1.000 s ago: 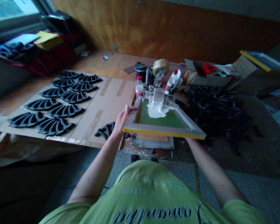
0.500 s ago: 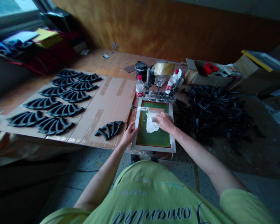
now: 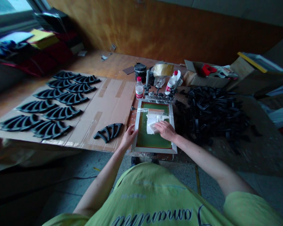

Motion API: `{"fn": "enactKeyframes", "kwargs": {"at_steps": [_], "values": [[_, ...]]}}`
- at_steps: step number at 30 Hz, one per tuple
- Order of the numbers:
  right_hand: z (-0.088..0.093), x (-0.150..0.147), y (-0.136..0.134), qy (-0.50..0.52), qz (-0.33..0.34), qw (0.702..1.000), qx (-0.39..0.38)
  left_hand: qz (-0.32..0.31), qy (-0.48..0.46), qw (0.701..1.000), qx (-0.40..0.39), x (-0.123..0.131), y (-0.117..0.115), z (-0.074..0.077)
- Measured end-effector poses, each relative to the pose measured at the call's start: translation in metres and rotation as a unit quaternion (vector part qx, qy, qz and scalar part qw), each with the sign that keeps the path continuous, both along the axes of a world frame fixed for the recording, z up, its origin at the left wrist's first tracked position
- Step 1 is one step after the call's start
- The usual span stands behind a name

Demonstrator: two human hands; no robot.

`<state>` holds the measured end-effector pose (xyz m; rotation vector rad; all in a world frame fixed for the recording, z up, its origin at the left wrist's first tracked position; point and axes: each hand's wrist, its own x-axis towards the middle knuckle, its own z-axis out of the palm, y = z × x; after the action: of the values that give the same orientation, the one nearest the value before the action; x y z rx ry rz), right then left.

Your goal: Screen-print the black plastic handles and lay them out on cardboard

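A silk-screen frame [image 3: 137, 121] with pale metal sides and green mesh lies in front of me. My left hand [image 3: 129, 136] is curled at its left side, thumb against the edge and the other fingers partly hidden. Over the mesh, my right hand [image 3: 165, 130] is closed on a pale flat scraper [image 3: 153, 126], set in a patch of white ink [image 3: 151, 118]. Just beyond the ink rests a squeegee with a wooden-looking handle [image 3: 156, 111]. A hinge clamp [image 3: 159, 97] stands at the frame's far end.
Black fan-shaped plastic parts [image 3: 68, 98] lie in rows on cardboard [image 3: 89, 125] at left; a single black part [image 3: 108, 132] is nearer my left hand. Black pieces [image 3: 214, 113] are heaped at right. Behind the clamp stand a red-capped bottle [image 3: 139, 89] and a black tub [image 3: 140, 72].
My right hand has drawn the scraper slightly toward me over the mesh, and the white patch has changed shape. My left hand stays by the frame. The view has shifted a little.
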<state>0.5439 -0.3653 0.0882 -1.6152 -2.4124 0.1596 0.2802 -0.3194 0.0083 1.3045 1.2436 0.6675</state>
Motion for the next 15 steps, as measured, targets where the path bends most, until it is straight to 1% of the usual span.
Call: {"fn": "enactKeyframes", "kwargs": {"at_steps": [2, 4, 6, 8, 10, 12, 14, 15], "values": [[-0.004, -0.001, -0.011, 0.001, 0.018, 1.0, -0.012, -0.003, -0.008, 1.0, -0.005, 0.0, -0.001, 0.001], [-0.001, 0.002, -0.012, 0.002, 0.031, 0.999, -0.029, 0.0, -0.006, 1.0, -0.004, 0.0, -0.001, 0.002], [0.008, 0.004, 0.0, 0.017, 0.008, 0.999, -0.029, 0.001, 0.0, 1.0, -0.003, 0.0, 0.0, 0.005], [0.019, 0.004, 0.022, 0.049, -0.05, 0.997, -0.008, -0.006, -0.008, 1.0, -0.013, -0.002, 0.001, 0.011], [0.031, 0.004, 0.046, 0.076, -0.113, 0.991, 0.017, -0.013, -0.028, 0.999, -0.038, -0.003, 0.003, 0.023], [0.044, 0.013, 0.066, 0.09, -0.16, 0.982, 0.038, -0.006, -0.05, 0.997, -0.051, -0.004, 0.004, 0.04], [0.056, 0.035, 0.075, 0.11, -0.202, 0.971, 0.07, 0.012, -0.08, 0.996, -0.043, -0.002, 0.007, 0.061], [0.06, 0.051, 0.075, 0.123, -0.225, 0.962, 0.091, 0.021, -0.099, 0.994, -0.037, 0.0, 0.009, 0.072]]}}
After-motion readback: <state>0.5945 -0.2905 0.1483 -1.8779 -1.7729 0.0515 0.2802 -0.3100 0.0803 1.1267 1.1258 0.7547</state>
